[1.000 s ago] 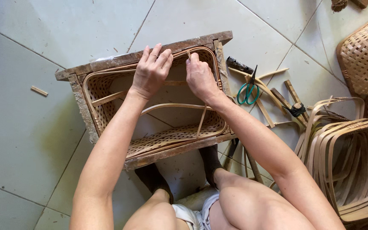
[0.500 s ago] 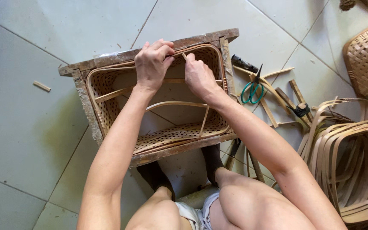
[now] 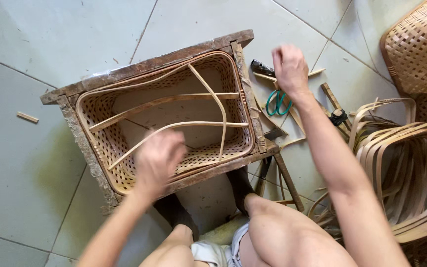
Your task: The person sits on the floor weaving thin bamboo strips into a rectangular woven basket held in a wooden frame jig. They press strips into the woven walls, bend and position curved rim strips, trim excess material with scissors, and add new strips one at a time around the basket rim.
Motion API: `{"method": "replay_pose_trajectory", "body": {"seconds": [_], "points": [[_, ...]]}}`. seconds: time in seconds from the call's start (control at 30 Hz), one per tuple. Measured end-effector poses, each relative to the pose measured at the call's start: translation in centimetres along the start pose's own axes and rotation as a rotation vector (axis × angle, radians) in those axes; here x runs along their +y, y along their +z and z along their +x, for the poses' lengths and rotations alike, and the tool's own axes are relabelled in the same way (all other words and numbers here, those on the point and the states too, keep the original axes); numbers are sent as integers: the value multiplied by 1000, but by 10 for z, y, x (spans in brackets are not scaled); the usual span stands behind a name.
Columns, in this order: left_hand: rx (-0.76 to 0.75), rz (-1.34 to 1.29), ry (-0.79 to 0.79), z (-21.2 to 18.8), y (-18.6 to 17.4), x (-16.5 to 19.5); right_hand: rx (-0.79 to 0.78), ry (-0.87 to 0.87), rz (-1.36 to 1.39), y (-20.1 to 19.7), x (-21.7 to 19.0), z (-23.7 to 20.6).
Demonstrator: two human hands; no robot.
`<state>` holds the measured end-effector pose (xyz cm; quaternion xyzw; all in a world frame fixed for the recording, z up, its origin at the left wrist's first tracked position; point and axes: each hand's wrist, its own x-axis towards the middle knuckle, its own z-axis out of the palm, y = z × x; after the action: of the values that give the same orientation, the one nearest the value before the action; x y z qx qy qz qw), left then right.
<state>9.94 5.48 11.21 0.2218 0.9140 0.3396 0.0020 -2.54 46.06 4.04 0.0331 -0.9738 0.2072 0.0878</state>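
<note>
Tiled floor, scissors, bamboo hoops

Grey tiled floor carries wooden frame, scissors, bamboo hoops.

Under me is a floor of large pale grey-green tiles, matt and a little scuffed, with thin dark grout lines running slantwise across my view. Daylight falls soft and even on it, and only a faint shadow lies on the tiles to my left. A small wood chip rests alone on a tile over there. At the top right corner stands a woven bamboo basket in open lattice weave. Below it, to my right, a stack of bent bamboo hoops lies on the tiles.
</note>
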Motion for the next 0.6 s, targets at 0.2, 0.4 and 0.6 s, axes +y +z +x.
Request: {"method": "replay_pose_trajectory", "body": {"seconds": [0.2,0.4,0.6], "points": [[-82,50,-53,-70,24,29,-297,21,-605,55,27,-37],[-49,115,-54,-78,38,19,-426,232,-886,55,31,-37],[-65,126,-70,-74,37,19,-366,148,-818,43,50,-57]]}}
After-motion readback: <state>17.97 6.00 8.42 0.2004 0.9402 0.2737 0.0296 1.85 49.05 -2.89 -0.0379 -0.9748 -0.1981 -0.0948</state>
